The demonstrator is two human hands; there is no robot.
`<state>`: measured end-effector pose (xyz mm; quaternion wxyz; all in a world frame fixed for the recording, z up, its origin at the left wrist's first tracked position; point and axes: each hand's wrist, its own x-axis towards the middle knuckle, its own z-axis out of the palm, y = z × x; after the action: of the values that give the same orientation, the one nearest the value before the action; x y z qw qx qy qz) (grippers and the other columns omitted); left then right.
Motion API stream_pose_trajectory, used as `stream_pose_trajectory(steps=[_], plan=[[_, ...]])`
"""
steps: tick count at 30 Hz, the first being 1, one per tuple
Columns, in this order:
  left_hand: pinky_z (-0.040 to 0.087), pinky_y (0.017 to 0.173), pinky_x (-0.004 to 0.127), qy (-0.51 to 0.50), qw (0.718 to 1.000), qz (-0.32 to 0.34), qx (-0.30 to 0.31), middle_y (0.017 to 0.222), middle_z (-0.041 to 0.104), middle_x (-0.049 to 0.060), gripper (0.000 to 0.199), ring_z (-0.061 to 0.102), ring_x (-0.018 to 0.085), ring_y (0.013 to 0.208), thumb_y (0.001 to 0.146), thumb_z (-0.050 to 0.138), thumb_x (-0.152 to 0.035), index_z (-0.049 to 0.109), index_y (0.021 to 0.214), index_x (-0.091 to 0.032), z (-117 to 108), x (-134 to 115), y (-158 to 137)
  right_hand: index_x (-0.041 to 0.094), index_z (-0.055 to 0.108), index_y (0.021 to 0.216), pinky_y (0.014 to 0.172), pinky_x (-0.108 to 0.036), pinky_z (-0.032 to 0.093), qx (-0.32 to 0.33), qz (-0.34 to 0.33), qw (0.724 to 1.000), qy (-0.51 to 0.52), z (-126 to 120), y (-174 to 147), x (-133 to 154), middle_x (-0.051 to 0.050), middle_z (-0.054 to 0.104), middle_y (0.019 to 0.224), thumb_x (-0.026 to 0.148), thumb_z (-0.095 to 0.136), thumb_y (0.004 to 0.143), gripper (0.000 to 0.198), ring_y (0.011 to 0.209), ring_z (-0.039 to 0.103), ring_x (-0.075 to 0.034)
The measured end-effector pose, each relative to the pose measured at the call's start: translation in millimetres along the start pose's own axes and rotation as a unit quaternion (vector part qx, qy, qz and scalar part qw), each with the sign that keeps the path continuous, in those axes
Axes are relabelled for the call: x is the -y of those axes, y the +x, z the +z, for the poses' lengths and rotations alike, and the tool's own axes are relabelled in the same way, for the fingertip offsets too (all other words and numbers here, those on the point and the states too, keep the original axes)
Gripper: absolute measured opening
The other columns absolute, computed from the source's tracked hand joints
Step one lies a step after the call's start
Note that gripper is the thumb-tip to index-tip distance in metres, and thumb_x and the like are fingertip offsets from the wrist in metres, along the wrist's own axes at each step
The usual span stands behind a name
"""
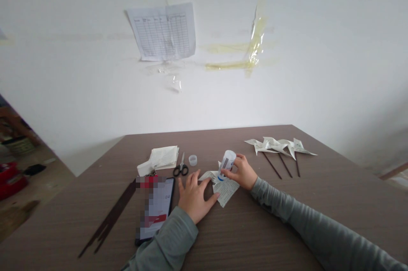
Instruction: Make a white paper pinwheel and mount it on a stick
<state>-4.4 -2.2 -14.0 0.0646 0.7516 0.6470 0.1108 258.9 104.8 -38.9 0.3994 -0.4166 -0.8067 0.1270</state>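
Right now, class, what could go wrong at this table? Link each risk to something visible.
The bottle is tilted over the printed paper, so too much may run out. The left sleeve is close to the phone and might nudge it. The cap sits loose near the scissors and could be knocked away.

Classify as indoor room in paper-craft use; home or office not determinable. Note wood-grain bench (248, 228) against white wall (223, 105), printed sheet (164, 32) stuck up at left, scissors (181, 166), and paper pinwheels (270, 143) at far right.
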Motion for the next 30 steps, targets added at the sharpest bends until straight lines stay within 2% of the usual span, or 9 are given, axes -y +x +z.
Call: stream_pose_trajectory(steps=[6, 12, 18, 26, 30], plan=[[0.032, 0.157, 0.094, -0.005, 1.000, -0.001, 0.002, 0.201, 0.064, 0.017, 0.061, 0.054, 0.057, 0.188, 0.113, 0.083, -0.061, 0.089, 0.171, -0.040, -4, -4, -1, 0.031, 0.075, 0.085, 0.139, -0.073, 0.059, 0.014, 0.001, 1.000, -0.004, 4, 0, -4, -0.002, 0.088, 0.087, 0.053, 0.098, 0.106, 0.038, 0.092, 0.089, -0.033], [0.034, 0.157, 0.092, -0.003, 1.000, -0.002, 0.000, 0.200, 0.066, 0.016, 0.061, 0.055, 0.057, 0.187, 0.111, 0.089, -0.061, 0.091, 0.168, -0.041, -9, -8, -1, 0.031, 0.074, 0.087, 0.141, -0.073, 0.057, 0.032, -0.010, 0.999, -0.028, 4, -1, 4, -0.001, 0.087, 0.088, 0.050, 0.101, 0.107, 0.039, 0.093, 0.089, -0.033], [0.034, 0.156, 0.094, -0.007, 1.000, -0.009, -0.006, 0.199, 0.068, 0.016, 0.061, 0.058, 0.059, 0.185, 0.104, 0.096, -0.056, 0.093, 0.163, -0.041, -10, -10, -2, 0.032, 0.074, 0.085, 0.136, -0.071, 0.061, 0.020, -0.021, 0.999, -0.031, 4, 0, 4, -0.001, 0.083, 0.085, 0.052, 0.103, 0.106, 0.041, 0.090, 0.086, -0.032], [0.030, 0.156, 0.097, -0.005, 1.000, -0.002, 0.000, 0.202, 0.064, 0.017, 0.064, 0.054, 0.059, 0.188, 0.105, 0.093, -0.058, 0.091, 0.166, -0.041, -6, -6, 0, 0.031, 0.075, 0.086, 0.138, -0.072, 0.060, 0.027, -0.022, 0.998, -0.046, 6, 0, 3, -0.002, 0.085, 0.087, 0.049, 0.103, 0.106, 0.039, 0.092, 0.087, -0.033], [0.035, 0.154, 0.096, -0.001, 1.000, -0.008, -0.011, 0.197, 0.069, 0.017, 0.061, 0.059, 0.059, 0.183, 0.101, 0.096, -0.057, 0.094, 0.161, -0.042, -7, -9, -1, 0.031, 0.079, 0.087, 0.138, -0.075, 0.061, -0.001, -0.018, 1.000, -0.021, 3, -1, 1, -0.004, 0.088, 0.089, 0.048, 0.105, 0.104, 0.035, 0.095, 0.089, -0.035]])
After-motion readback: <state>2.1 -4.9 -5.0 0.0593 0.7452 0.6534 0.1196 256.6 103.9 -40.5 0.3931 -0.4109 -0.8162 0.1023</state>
